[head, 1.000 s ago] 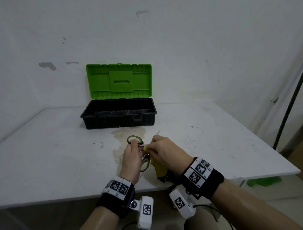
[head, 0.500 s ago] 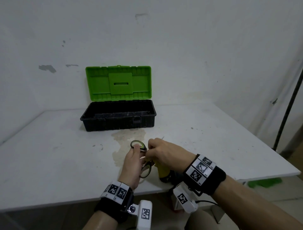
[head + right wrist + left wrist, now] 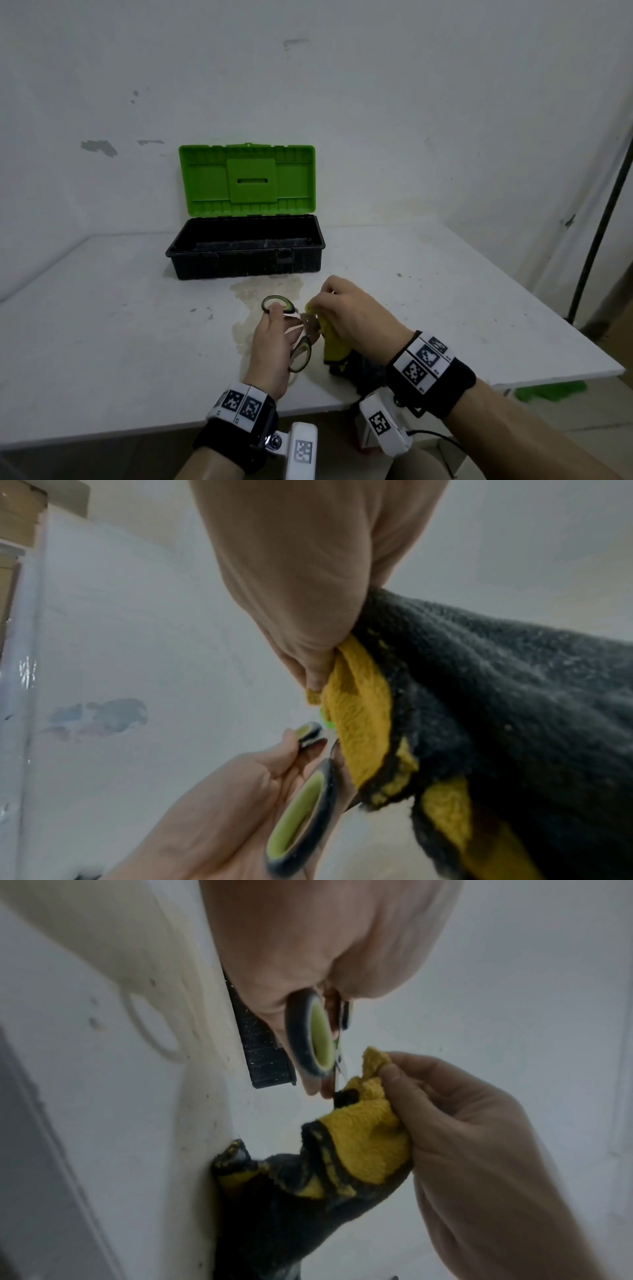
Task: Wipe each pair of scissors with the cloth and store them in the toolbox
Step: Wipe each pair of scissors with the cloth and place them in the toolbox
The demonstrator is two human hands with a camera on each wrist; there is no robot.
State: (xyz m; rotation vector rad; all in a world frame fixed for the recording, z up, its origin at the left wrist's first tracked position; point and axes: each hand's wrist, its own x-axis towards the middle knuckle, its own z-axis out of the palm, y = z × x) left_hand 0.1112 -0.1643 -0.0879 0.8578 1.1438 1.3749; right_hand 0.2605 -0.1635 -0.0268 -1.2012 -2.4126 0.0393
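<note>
My left hand (image 3: 274,337) grips a pair of scissors (image 3: 301,354) by its grey and green handle loops (image 3: 313,1039), above the table's front middle. My right hand (image 3: 346,317) pinches a yellow and black cloth (image 3: 334,346) around the blades, which are hidden inside the cloth. In the right wrist view the cloth (image 3: 479,723) hangs from my fingers beside the scissors (image 3: 301,818). The toolbox (image 3: 246,246) stands at the back of the table, its green lid (image 3: 246,180) raised and its black tray showing nothing inside.
The white table (image 3: 102,325) has a brownish stain (image 3: 260,291) in front of the toolbox. Its right edge drops to the floor, where something green (image 3: 548,390) lies. A dark pole (image 3: 599,219) leans at the right wall.
My right hand has slid the cloth back along the blades toward the handles; the blade tip seen a second ago is now covered. The left hand holds the scissors almost still.
</note>
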